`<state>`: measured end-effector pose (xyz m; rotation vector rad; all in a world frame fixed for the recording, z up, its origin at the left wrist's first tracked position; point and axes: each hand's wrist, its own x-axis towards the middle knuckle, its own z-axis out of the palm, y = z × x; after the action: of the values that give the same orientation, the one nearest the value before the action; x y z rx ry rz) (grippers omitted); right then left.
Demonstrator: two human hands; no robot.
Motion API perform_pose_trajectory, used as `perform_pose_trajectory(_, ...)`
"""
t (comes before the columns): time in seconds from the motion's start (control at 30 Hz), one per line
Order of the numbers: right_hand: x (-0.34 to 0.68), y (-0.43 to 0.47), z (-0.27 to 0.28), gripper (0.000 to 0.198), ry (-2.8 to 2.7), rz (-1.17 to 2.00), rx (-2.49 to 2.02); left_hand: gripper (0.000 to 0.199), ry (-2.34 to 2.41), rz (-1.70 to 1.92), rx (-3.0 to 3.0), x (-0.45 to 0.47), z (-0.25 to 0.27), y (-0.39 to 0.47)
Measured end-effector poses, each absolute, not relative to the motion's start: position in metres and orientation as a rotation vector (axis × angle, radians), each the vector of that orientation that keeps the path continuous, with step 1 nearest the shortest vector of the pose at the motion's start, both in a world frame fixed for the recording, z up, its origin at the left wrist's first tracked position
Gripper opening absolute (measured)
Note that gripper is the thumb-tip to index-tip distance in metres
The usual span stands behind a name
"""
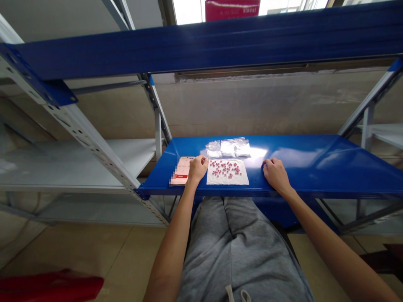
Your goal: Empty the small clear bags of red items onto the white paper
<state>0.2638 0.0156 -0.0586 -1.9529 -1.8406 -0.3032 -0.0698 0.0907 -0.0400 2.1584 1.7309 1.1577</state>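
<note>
On the blue shelf top lies a white cloth (228, 181) with many small pinkish-red beads (226, 168) scattered over it. My left hand (198, 168) is at the cloth's left edge, partly over a phone (181, 173) with a timer on its screen. Its fingers are curled closed, and whatever they hold, if anything, is hidden. To the right of the cloth, my right hand (276, 173) rests on the blue surface, apart from the beads, with its fingers curled in. Several clear plastic bags (228, 147) lie just behind the cloth.
A blue crossbeam (201, 46) spans the rack above the shelf top (308, 163). Grey shelves (126, 153) stand to the left, beyond a perforated metal upright (91, 140). A red box (232, 9) sits up high by the window. Red material (50, 285) is at the lower left.
</note>
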Motion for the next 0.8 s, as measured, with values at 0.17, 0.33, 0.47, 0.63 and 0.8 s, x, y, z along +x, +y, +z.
perform_pose_trajectory(0.17, 0.265, 0.017, -0.060, 0.029, -1.837, -0.299, -1.936, 0.021, 1.751, 1.132, 2.153, -0.070, -0.042, 0.092)
perform_pose_trajectory(0.33, 0.265, 0.017, -0.060, 0.030, -1.852, -0.301, -1.944, 0.022, 1.799, 1.096, 2.124, -0.067, -0.042, 0.102)
perform_pose_trajectory(0.47, 0.265, 0.017, -0.058, 0.029, -1.818, -0.269, -1.925, 0.025, 1.901, 1.055, 2.048, -0.055, -0.038, 0.124)
perform_pose_trajectory(0.63, 0.265, 0.019, -0.058, 0.027, -1.765, -0.214, -1.880, 0.024, 2.003, 1.031, 1.941, -0.039, -0.036, 0.145)
perform_pose_trajectory(0.8, 0.269, 0.021, -0.059, 0.027, -1.752, -0.178, -1.841, 0.015, 1.988, 1.133, 1.916, -0.034, -0.038, 0.145)
